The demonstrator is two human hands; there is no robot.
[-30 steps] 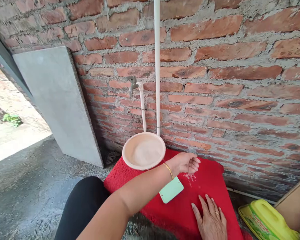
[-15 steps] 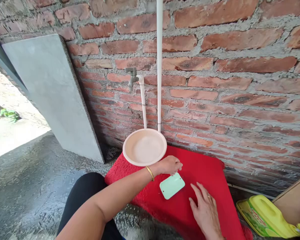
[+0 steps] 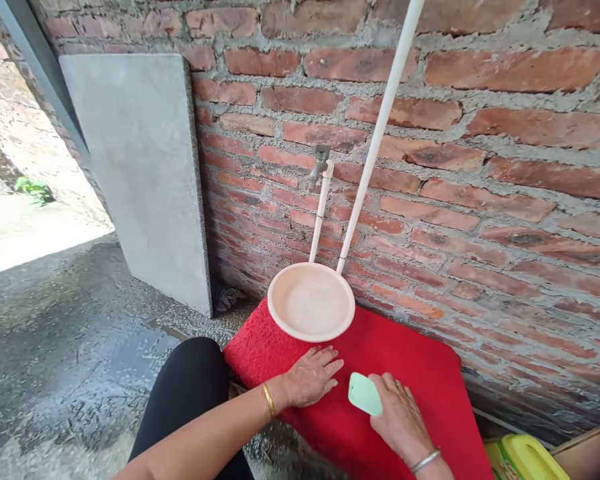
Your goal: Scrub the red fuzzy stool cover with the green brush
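A red, fuzzy-edged cloth (image 3: 420,373) lies spread out in front of me. My left hand (image 3: 313,377) rests flat on it, fingers stretched out and apart, just in front of a pale pink basin (image 3: 313,335). To its right, my right hand (image 3: 400,410) grips a mint-green rectangular plastic piece (image 3: 364,393) with rounded corners and a small hole near one end. The fingers cover its right part. Its underside is hidden against the cloth, so I cannot tell what kind of thing it is.
Behind the basin, a tap (image 3: 320,163) on a white pipe (image 3: 320,220) stands against the brick wall (image 3: 445,213). A grey slab (image 3: 140,173) leans at the left above wet floor (image 3: 110,353). A yellow jug (image 3: 523,457) sits low at the right.
My right hand has taken hold of the green piece. My left hand has opened and come down flat on the cloth. The view has turned, showing less of the yellow jug.
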